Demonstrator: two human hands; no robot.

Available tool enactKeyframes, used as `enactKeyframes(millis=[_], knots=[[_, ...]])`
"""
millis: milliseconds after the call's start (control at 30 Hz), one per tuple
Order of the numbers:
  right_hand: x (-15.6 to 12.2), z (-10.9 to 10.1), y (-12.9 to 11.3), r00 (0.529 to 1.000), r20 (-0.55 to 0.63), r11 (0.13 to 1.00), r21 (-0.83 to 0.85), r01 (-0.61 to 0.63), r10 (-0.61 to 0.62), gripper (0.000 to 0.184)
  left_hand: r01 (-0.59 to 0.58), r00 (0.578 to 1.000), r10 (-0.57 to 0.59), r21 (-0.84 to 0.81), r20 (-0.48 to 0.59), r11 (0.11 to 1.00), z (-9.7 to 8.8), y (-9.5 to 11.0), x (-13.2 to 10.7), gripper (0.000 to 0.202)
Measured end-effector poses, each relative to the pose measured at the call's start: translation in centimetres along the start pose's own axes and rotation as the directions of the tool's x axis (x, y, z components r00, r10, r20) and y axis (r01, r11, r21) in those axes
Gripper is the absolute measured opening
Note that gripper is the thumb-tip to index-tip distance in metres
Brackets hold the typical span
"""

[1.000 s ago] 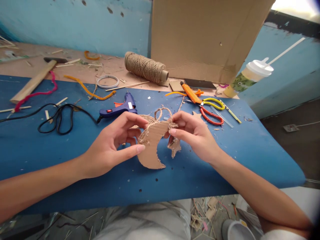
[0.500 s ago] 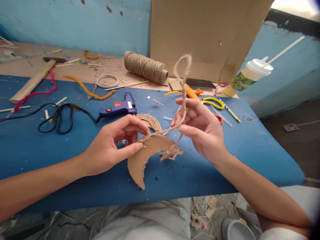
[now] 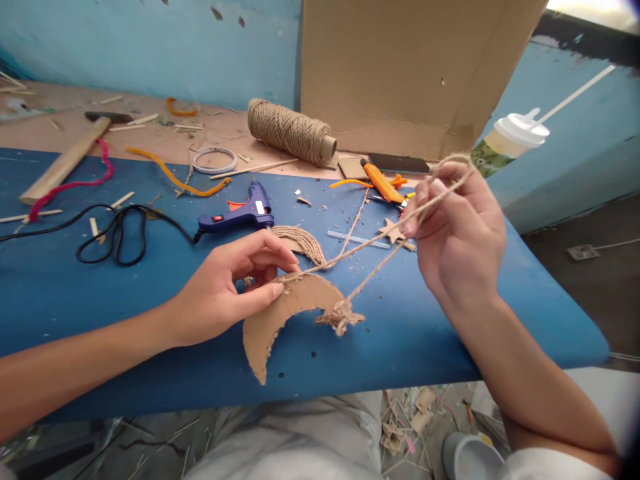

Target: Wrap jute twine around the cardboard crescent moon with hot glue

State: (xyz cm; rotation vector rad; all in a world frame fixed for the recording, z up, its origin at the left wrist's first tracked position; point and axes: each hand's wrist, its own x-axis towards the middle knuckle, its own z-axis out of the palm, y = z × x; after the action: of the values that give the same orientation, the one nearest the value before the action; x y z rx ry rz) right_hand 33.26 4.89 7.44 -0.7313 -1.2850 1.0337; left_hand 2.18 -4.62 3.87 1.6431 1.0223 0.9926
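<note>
My left hand pinches the upper edge of a crescent-shaped cardboard piece just above the blue table. A strand of jute twine runs from the crescent up and right to my right hand, whose fingers are closed on a loop of it. A small twine-wrapped cardboard bit hangs at the crescent's right tip. Behind the left hand lies a twine-covered crescent.
A blue glue gun with a black cord, a jute spool, an orange cutter, a glue stick, a cardboard star, pipe cleaners, a hammer, a lidded cup and a cardboard box surround the hands.
My right hand has pulled the twine up and out to the right, drawing it taut. The crescent has swung in my left hand so that its lower tip points down and left.
</note>
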Motion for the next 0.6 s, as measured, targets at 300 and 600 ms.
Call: enactKeyframes(millis=[300,600], knots=[[1.5,-0.7,-1.0,0.991,-0.110,0.996,0.046,0.080,-0.074,0.033,0.050,0.999,-0.050,0.011,0.003,0.999,-0.1,-0.1,0.2,0.018],[1.8,-0.8,-1.9,0.998,-0.061,0.997,-0.083,0.000,-0.005,0.013,0.092,0.996,-0.092,0.016,0.005,0.996,-0.1,0.1,0.5,0.019]])
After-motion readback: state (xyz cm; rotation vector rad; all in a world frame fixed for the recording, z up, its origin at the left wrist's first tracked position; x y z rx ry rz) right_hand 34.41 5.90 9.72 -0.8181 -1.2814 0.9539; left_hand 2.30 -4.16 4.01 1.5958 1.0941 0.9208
